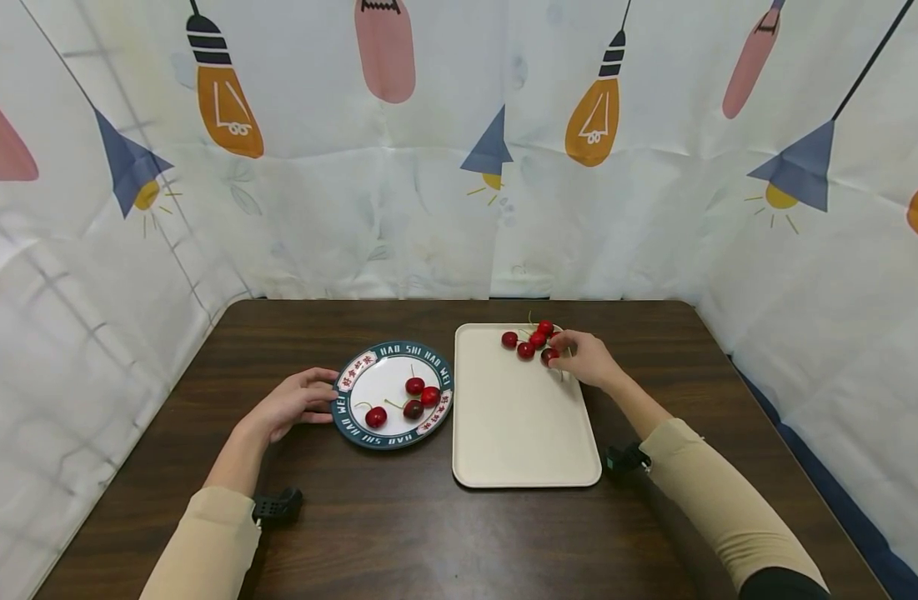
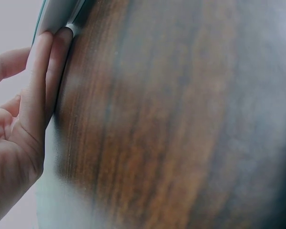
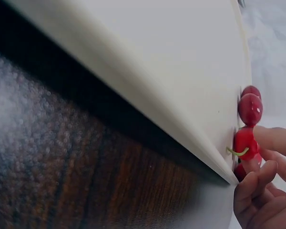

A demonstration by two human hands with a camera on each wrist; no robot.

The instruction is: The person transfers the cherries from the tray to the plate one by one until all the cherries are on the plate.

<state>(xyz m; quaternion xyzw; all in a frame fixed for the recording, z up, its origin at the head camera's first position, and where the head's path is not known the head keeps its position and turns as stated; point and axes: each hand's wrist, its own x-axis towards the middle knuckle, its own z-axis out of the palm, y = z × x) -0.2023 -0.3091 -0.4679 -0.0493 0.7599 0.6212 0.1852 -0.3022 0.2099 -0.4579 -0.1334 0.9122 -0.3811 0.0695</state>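
On the left, a dark-teal-rimmed round plate point(image 1: 393, 348) holds several cherries point(image 1: 376, 417), some with green stems. My left hand point(image 1: 297, 402) touches its left rim with nearly straight fingers; the left wrist view shows the left hand point(image 2: 26, 109) with fingertips against the plate's edge point(image 2: 55, 19). At the far right corner of a cream rectangular tray point(image 1: 526, 433), my right hand point(image 1: 584, 360) pinches a dark cherry point(image 1: 549, 357) beside several others point(image 1: 526, 350). The right wrist view has the right hand's fingers point(image 3: 271, 164) around a stemmed cherry point(image 3: 245, 140), partly hidden by them.
Plate and tray stand side by side on a dark wooden table point(image 1: 383, 533), with a narrow gap between them. A white curtain point(image 1: 428, 217) printed with lamps and bulbs hangs behind the table and along its sides. Dark blue cloth point(image 1: 826, 475) shows beyond the right edge.
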